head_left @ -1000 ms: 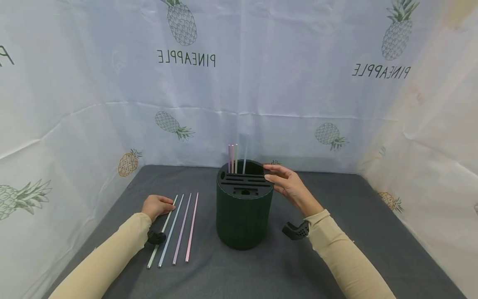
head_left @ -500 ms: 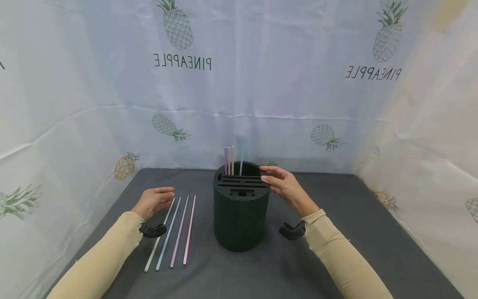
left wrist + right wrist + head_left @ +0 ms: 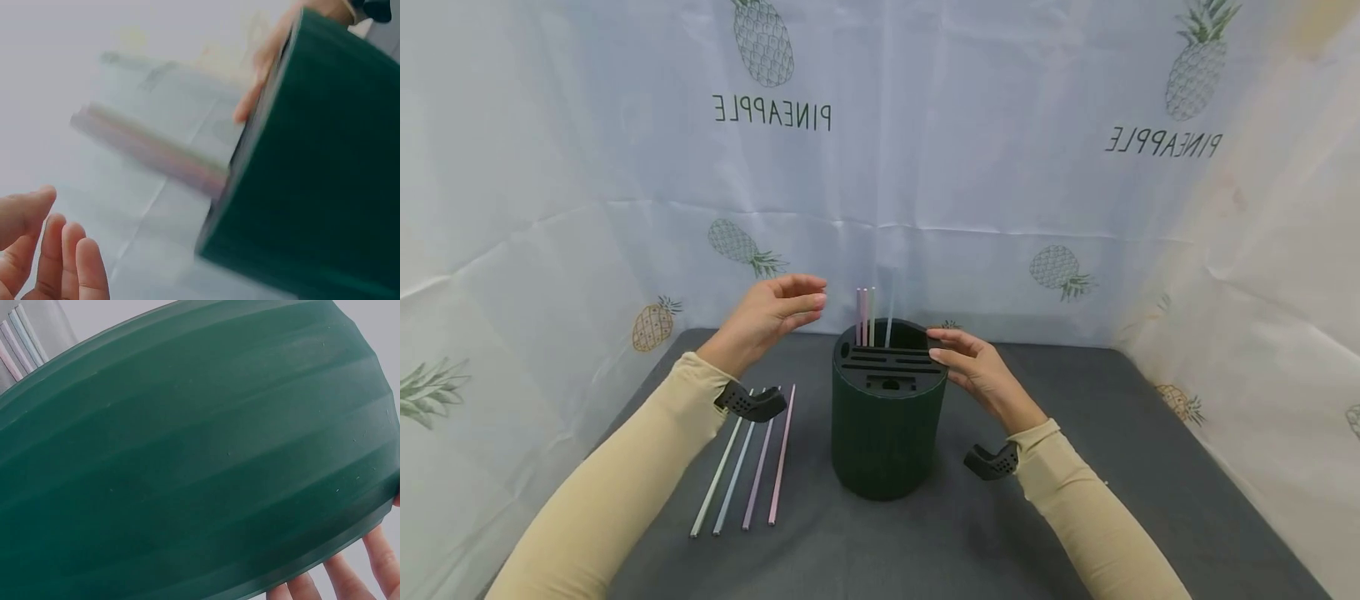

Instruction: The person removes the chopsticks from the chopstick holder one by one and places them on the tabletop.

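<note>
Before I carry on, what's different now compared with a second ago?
The left hand has come away from the far end of the leftmost straw, rising and moving right, toward the upright straws. It holds nothing and is apart from them.

Unchanged: the right hand at the rim of the green holder, the row of four lying straws, and the upright ones.

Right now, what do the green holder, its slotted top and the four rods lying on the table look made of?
Green holder: likely moulded plastic, satin; soft sheen, faceted wall, fine scuffs in the right wrist view.
Slotted top: probably matte black plastic; almost no highlights.
Four rods: coated metal or glossy plastic, can't tell which; smooth pastel surface, small bright near ends.
</note>
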The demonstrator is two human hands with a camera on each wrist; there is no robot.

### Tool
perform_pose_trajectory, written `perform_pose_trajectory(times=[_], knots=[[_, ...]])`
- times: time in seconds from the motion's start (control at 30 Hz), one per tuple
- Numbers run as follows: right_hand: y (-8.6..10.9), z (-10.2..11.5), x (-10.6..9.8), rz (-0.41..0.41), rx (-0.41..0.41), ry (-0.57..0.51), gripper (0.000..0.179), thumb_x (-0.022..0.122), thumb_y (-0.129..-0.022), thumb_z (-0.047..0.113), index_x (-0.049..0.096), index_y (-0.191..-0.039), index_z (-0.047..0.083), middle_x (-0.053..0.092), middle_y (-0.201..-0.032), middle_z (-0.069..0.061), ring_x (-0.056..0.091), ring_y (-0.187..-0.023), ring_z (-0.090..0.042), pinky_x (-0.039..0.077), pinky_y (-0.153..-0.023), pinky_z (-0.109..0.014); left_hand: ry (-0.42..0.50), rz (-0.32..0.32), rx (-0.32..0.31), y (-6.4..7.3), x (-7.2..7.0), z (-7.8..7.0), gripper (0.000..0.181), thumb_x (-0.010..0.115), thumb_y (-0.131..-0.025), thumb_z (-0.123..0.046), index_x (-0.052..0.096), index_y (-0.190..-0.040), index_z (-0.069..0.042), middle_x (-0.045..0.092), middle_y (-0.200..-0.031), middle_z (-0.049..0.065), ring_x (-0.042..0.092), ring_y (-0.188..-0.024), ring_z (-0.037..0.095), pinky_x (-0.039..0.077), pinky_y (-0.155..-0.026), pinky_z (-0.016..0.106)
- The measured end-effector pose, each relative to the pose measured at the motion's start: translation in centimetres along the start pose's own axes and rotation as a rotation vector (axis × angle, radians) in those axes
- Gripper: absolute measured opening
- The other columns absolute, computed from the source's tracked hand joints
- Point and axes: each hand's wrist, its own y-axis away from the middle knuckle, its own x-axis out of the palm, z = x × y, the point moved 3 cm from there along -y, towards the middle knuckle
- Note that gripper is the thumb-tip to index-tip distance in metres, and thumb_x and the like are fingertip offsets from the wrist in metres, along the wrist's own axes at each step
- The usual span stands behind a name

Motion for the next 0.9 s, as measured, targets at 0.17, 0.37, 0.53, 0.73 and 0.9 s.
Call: perform_pose_trajectory(times=[0.17,0.37,0.53,0.73,0.9], knots=[[0.0,0.1,0.1,0.007,-0.002,-0.009,0.052,0.066,-0.093,0.022,0.048,-0.141,0.012,0.028,-0.155,-0.004,0.032,-0.141,-0.026,0.029,-0.116,-0.053,-0.091,0.053,0.049,-0.6,2.2,-0.4,0.029,0.065,-0.092,-0.006,0.060,-0.121,-0.004,0.058,-0.125,0.006,0.059,-0.111,0.018,0.052,-0.096,0.029],[-0.1,0.0,0.1,0.006,-0.002,0.000,0.051,0.066,-0.093,0.022,0.049,-0.141,0.012,0.029,-0.155,-0.005,0.034,-0.140,-0.027,0.029,-0.116,-0.052,-0.183,0.054,0.025,-0.7,3.1,1.1,0.038,0.068,-0.090,-0.006,0.056,-0.126,0.002,0.062,-0.118,0.009,0.060,-0.106,0.019,0.045,-0.104,0.045],[-0.1,0.1,0.0,0.000,-0.003,0.004,0.051,0.066,-0.093,0.023,0.049,-0.141,0.012,0.029,-0.155,-0.004,0.034,-0.140,-0.027,0.030,-0.115,-0.052,-0.197,0.043,0.008,-0.6,3.5,1.7,0.030,0.070,-0.089,-0.007,0.061,-0.118,-0.003,0.064,-0.102,-0.002,0.058,-0.106,0.019,0.048,-0.099,0.039],[-0.1,0.0,0.0,0.001,0.002,-0.002,0.051,0.066,-0.094,0.022,0.049,-0.140,0.012,0.028,-0.155,-0.005,0.033,-0.141,-0.026,0.029,-0.116,-0.052,-0.207,0.039,0.022,-0.8,3.7,2.0,0.025,0.071,-0.088,-0.006,0.063,-0.111,-0.003,0.065,-0.098,-0.002,0.059,-0.100,0.018,0.050,-0.090,0.032],[-0.1,0.0,0.0,0.004,0.000,-0.003,0.052,0.066,-0.093,0.022,0.048,-0.141,0.011,0.029,-0.155,-0.005,0.034,-0.140,-0.027,0.029,-0.116,-0.053,-0.235,0.045,0.025,-0.7,3.9,1.9,0.024,0.071,-0.088,-0.006,0.063,-0.110,-0.002,0.065,-0.098,-0.001,0.060,-0.098,0.018,0.050,-0.092,0.034]])
